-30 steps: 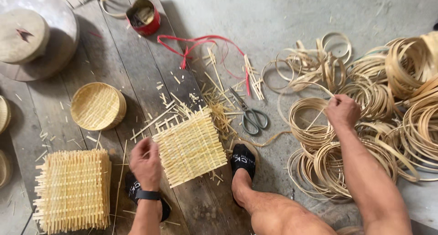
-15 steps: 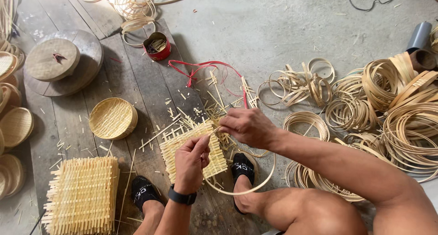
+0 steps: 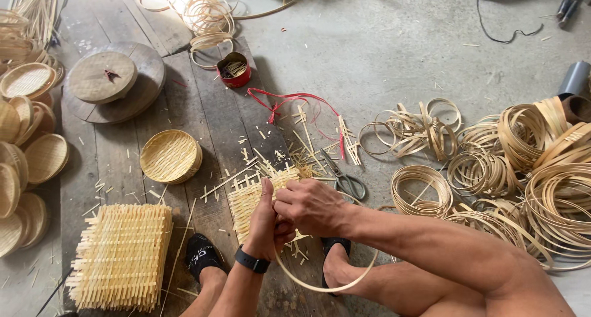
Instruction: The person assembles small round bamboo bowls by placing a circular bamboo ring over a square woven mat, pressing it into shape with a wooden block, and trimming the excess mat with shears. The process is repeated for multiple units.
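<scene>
Both hands [image 3: 289, 215] grip pale woven mat [image 3: 255, 197], thin hoop [image 3: 326, 283] beneath.

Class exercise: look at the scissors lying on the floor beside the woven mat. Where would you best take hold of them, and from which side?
Grip the scissors by the finger loops, which point toward the person's lower right, coming from above on that side. The blades point up and away toward the scattered strips, so the loops are the nearer, blunt end.
</scene>
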`<state>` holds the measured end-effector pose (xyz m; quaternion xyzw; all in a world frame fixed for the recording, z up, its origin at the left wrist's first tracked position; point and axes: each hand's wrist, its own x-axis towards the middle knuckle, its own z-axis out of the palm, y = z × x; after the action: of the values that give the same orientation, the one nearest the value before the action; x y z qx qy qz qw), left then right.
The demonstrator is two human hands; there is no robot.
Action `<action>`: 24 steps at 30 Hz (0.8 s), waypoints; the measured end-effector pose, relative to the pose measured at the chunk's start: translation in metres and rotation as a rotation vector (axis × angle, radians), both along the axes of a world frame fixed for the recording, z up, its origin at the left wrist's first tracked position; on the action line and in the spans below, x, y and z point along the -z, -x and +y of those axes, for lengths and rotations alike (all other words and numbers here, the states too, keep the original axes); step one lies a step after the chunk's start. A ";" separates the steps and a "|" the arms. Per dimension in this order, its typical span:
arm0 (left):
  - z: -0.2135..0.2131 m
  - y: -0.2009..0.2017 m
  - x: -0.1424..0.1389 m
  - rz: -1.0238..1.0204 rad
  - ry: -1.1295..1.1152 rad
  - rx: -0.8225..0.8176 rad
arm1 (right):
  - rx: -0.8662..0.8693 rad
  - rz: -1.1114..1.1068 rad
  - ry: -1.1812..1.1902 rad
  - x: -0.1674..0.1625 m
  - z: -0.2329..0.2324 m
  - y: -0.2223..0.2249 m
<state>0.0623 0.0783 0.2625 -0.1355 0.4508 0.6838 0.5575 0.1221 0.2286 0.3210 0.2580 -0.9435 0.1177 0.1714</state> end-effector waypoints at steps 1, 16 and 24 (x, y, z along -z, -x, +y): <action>-0.001 -0.001 -0.001 -0.005 -0.004 -0.021 | 0.017 0.004 0.020 0.001 -0.003 0.000; -0.025 0.033 0.034 0.185 -0.325 -0.245 | 0.379 -0.271 0.568 0.026 0.014 0.028; -0.061 0.067 0.073 0.146 -0.705 -0.716 | 0.263 -0.722 2.056 0.077 0.022 0.016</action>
<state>-0.0044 0.0174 0.1894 -0.0370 0.1559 0.9503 0.2671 0.1058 0.2505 0.2438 -0.1604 -0.4097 0.8975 0.0294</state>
